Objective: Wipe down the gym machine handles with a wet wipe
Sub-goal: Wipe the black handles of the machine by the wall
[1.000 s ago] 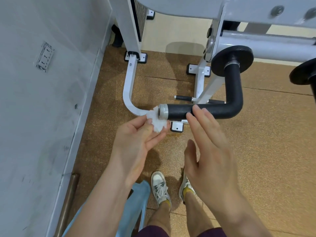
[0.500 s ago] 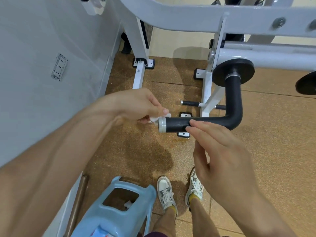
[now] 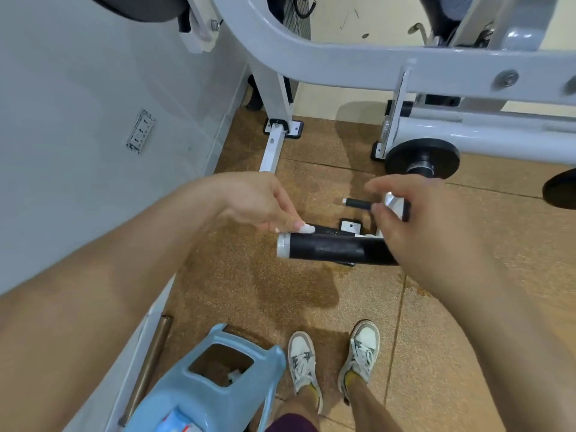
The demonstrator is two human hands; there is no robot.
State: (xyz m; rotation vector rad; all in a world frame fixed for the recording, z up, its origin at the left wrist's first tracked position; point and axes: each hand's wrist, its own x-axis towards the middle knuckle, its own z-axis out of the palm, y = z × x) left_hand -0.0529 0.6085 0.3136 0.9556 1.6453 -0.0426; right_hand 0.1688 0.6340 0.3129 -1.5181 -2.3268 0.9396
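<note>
A black padded handle (image 3: 333, 250) with a silver end cap points left at the centre of the head view; it belongs to a grey gym machine (image 3: 343, 67). My left hand (image 3: 252, 201) pinches a small white wet wipe (image 3: 307, 228) just above the handle's capped end. My right hand (image 3: 414, 219) hovers over the handle's right part, fingers curled and apart, with nothing in it; it hides the handle's bend.
A grey wall (image 3: 93, 104) with a socket (image 3: 141, 131) runs close on the left. A light-blue plastic stool (image 3: 218, 381) stands at the bottom, beside my two sneakers (image 3: 333, 360). A black round disc (image 3: 422, 157) and small foot pegs (image 3: 357, 203) sit behind the handle on brown rubber flooring.
My left hand turned palm-down and lifted the wipe from the end cap onto the top of the handle's end. My right hand rose and moved right, off the handle's middle.
</note>
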